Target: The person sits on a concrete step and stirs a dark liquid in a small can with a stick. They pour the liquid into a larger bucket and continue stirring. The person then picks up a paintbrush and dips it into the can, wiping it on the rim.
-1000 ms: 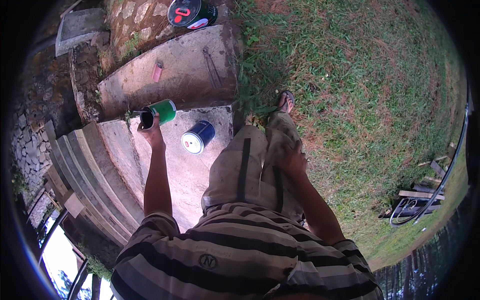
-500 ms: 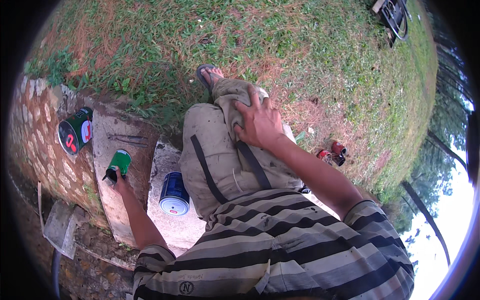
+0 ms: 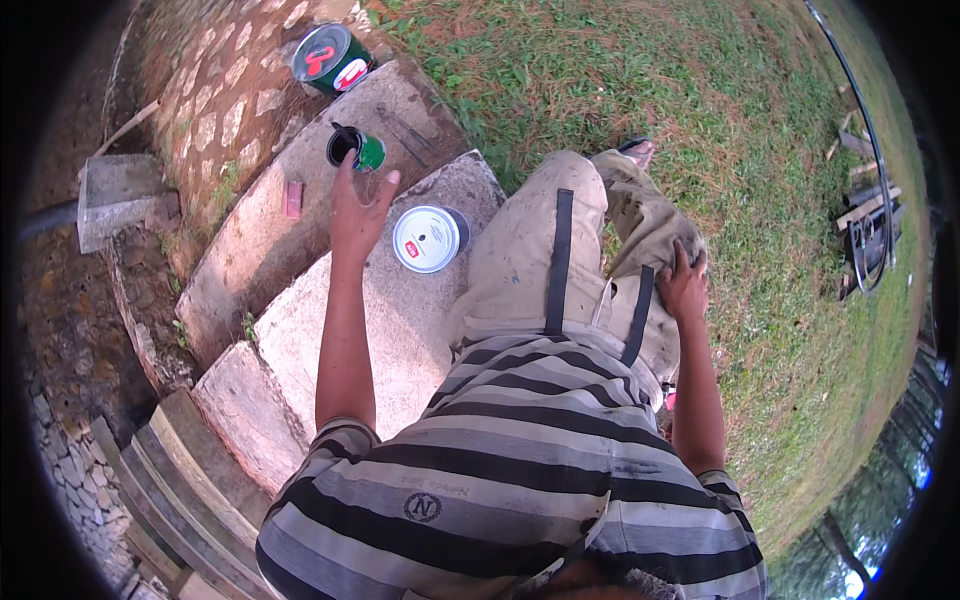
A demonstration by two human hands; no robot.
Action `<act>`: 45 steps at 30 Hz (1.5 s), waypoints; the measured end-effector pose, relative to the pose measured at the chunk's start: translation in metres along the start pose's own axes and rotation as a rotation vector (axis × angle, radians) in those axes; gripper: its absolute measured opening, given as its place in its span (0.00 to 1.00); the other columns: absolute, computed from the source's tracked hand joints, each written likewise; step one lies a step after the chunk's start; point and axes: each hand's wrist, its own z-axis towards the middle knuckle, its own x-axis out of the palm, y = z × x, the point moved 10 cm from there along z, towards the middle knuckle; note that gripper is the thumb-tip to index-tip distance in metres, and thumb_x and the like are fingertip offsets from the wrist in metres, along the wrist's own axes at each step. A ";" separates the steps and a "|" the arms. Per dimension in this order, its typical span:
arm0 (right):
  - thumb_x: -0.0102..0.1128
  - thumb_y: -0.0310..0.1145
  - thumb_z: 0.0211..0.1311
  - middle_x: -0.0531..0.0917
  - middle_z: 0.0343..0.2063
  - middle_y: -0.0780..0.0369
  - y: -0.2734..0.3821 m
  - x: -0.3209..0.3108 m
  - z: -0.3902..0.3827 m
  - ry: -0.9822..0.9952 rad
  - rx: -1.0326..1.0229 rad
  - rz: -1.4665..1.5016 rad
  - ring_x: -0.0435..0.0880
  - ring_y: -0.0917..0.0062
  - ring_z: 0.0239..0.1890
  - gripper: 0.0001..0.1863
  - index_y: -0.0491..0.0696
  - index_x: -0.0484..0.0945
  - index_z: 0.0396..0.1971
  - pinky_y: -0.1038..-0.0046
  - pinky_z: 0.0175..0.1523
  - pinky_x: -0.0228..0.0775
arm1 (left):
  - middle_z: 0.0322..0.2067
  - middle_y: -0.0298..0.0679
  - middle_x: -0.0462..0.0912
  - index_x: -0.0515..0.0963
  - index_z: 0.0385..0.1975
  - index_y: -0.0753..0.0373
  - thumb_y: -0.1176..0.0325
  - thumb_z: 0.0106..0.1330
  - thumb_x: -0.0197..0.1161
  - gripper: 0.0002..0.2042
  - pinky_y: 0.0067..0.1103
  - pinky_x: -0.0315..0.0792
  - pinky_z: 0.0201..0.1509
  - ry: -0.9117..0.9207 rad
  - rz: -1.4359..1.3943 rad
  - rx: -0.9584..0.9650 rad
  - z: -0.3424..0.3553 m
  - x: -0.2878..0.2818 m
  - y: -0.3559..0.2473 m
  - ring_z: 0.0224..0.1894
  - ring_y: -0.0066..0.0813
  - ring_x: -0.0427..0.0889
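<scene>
the left hand (image 3: pixel 358 220) has thumb and index finger spread wide, the index tip at the rim of an open green can (image 3: pixel 373 153) (whether it touches, i cannot tell). the long-handled metal tool (image 3: pixel 405 132) lies beyond those fingers and to their right, the pinkish block (image 3: pixel 292 199) to their left, the white-lidded blue can (image 3: pixel 427 239) nearer the body, rightward. the right hand (image 3: pixel 684 288) rests on the trouser leg (image 3: pixel 645 235), visible fingers slightly parted.
</scene>
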 end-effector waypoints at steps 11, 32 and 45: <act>0.51 0.53 0.68 0.51 0.78 0.41 -0.051 0.080 0.035 0.108 0.072 -0.073 0.72 0.39 0.68 0.38 0.64 0.60 0.78 0.47 0.70 0.68 | 0.69 0.54 0.66 0.63 0.75 0.57 0.48 0.43 0.85 0.56 0.42 0.72 0.70 0.267 0.411 -0.108 -0.103 0.060 -0.018 0.71 0.58 0.67; 0.54 0.55 0.66 0.52 0.79 0.46 -0.061 0.080 0.043 0.033 0.037 -0.013 0.72 0.39 0.69 0.39 0.63 0.64 0.77 0.45 0.70 0.66 | 0.74 0.53 0.60 0.56 0.79 0.51 0.43 0.47 0.83 0.58 0.50 0.66 0.74 0.058 0.541 -0.515 -0.171 -0.068 0.148 0.75 0.57 0.61; 0.63 0.60 0.61 0.59 0.76 0.43 0.014 0.034 0.119 0.022 -0.205 -0.162 0.72 0.43 0.70 0.42 0.62 0.68 0.75 0.52 0.72 0.68 | 0.47 0.51 0.86 0.80 0.57 0.62 0.53 0.72 0.63 0.22 0.39 0.77 0.57 -0.138 0.432 0.004 0.037 0.107 0.101 0.49 0.52 0.85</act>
